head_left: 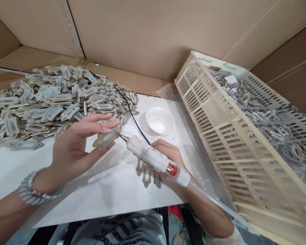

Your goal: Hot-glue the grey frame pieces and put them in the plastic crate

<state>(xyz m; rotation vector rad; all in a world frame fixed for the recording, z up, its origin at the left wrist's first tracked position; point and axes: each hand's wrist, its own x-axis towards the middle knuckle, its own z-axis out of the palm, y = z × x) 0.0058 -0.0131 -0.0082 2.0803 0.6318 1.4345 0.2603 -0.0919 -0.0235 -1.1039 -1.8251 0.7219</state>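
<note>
Between the thumb and fingers of my left hand (75, 144) is a flat grey plate (105, 139) with a scalloped outline and a yellowish edge. My right hand (169, 151) is wrapped round a white pen-style hot glue gun (148, 154), its fingers partly hidden behind the body. The gun's metal tip meets or nearly meets the plate's right end; I cannot tell whether they touch. A clear glue stick (219, 202) runs out of the gun's back end, and an orange-red part shows on its side. Several similar grey pieces (147, 175) lie on the table below the gun.
A big heap of similar plates (53, 98) covers the table's left back. A white bowl (160, 120) stands beyond my right hand, near a black cord (132, 114). On the right, a cream plastic crate (219, 136) holds bagged metal-looking pieces. Cardboard walls (132, 34) enclose the white table (91, 197).
</note>
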